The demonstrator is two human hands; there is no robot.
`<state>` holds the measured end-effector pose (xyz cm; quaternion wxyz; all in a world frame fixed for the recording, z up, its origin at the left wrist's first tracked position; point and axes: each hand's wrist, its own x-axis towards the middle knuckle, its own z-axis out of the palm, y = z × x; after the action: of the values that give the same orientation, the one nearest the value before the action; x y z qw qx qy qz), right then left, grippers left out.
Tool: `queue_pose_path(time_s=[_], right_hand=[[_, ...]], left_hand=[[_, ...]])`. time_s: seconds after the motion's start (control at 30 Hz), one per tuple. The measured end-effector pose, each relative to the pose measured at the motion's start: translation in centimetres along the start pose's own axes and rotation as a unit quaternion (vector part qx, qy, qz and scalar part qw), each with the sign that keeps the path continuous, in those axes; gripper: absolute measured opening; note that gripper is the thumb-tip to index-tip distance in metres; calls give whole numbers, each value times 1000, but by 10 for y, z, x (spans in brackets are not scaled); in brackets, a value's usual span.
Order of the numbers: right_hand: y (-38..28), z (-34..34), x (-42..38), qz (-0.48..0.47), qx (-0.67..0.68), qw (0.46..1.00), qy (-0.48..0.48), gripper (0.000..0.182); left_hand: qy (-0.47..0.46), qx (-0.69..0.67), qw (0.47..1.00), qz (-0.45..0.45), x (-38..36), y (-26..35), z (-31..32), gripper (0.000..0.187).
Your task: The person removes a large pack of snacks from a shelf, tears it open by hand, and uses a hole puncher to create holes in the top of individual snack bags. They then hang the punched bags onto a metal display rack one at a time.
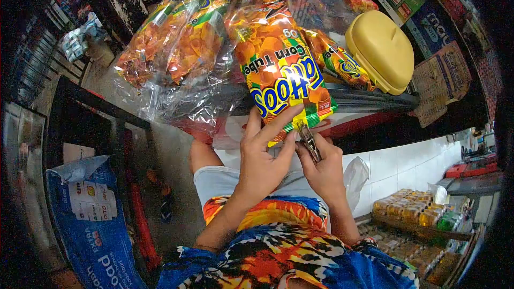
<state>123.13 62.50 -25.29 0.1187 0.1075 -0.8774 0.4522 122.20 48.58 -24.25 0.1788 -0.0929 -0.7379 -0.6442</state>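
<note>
My left hand (265, 158) pinches the near edge of an orange, green and yellow snack bag (284, 64) marked "Corn Tube", its lettering upside down to me. The bag slopes up from my lap onto the counter edge. In my right hand (324, 166) is a small plier-like metal tool (309, 142), my fingers closed around it. The tool's jaws meet the bag's sealed edge near the corner, just right of my left thumb. Whether the jaws have closed through the film is too small to tell.
A clear plastic sack (176, 48) of similar snack bags lies at the back left. Another snack bag (342, 61) rests beside a yellow lidded container (381, 51) and a piece of cardboard (439, 80). Packed bottles (409, 208) stand on a low shelf at right; a blue banner (96, 235) hangs left.
</note>
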Motion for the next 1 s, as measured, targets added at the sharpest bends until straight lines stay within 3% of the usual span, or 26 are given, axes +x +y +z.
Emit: queue_pose_path(time_s=[0.7,0.93,1.0], right_hand=[[7,-2,0,55,7,998,-33,14],[27,7,-1,27,-3,999,-24,10],[30,11,-4,50,45,997,-30,10]], left_hand=[[13,-3,1000,1,-1,-3,1,42],[8,-4,1000,10,-1,-2,1,40],[0,-2,1000,8,-1,-2,0,38]])
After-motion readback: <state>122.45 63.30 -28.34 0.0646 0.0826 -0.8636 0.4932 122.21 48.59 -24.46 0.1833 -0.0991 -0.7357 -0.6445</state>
